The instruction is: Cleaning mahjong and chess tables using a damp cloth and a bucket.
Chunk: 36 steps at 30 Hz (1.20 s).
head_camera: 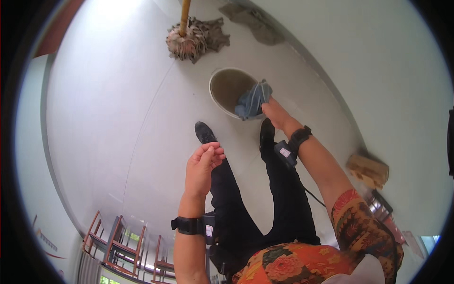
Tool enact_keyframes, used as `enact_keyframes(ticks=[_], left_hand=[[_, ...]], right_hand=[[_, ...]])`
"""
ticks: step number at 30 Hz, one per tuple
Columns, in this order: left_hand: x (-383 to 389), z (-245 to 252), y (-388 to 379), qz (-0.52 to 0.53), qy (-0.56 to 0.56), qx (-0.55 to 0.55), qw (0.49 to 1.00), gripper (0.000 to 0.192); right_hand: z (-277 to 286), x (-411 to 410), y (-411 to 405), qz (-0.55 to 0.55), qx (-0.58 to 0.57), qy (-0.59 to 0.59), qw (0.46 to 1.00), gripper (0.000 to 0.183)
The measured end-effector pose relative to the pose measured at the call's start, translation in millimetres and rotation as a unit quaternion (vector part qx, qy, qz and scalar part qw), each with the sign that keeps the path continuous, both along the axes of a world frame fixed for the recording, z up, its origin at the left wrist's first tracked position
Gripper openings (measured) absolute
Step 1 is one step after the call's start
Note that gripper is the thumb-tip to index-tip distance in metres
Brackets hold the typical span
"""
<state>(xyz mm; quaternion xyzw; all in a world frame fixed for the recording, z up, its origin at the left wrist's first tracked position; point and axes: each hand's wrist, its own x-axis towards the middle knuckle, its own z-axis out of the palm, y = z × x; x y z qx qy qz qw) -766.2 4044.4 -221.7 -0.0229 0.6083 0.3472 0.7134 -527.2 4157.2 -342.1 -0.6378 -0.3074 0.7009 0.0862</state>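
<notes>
My right hand grips a wet-looking blue-grey cloth by its end, over the near right side of a round bucket. The rest of the cloth hangs at the rim, its lower end at the murky brown water. The bucket's pale rim shows on the floor ahead of my shoes. My left hand is held over my left leg, fingers curled with the thumb against them, and nothing shows in it. Both my forearms wear black straps with small boxes.
A string mop with a wooden handle stands on the pale floor beyond the bucket. A grey-brown cloth lies along the wall's base. A brown cardboard-like box is by the right wall. Wooden chairs stand at the lower left.
</notes>
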Motion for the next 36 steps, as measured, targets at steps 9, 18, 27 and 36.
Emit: enact_keyframes(ticks=[9, 18, 27, 36], left_hand=[[-39.9, -98.7, 36.6, -0.09, -0.015, -0.091, 0.992, 0.021], [-36.7, -154.0, 49.3, -0.084, 0.011, -0.119, 0.989, 0.022], [14.8, -157.0, 41.4, -0.101, 0.01, -0.12, 0.988, 0.022], [56.0, -143.7, 33.5, -0.137, 0.005, -0.09, 0.987, 0.02]], right_hand=[[-130.2, 10.6, 6.8, 0.286, 0.157, -0.154, 0.933, 0.055], [-184.8, -36.5, 1.4, 0.489, 0.132, -0.322, 0.8, 0.064], [-191.8, 12.1, -11.9, 0.361, 0.15, -0.276, 0.878, 0.027], [-31.2, 38.5, -17.4, 0.071, 0.088, -0.09, 0.989, 0.032]])
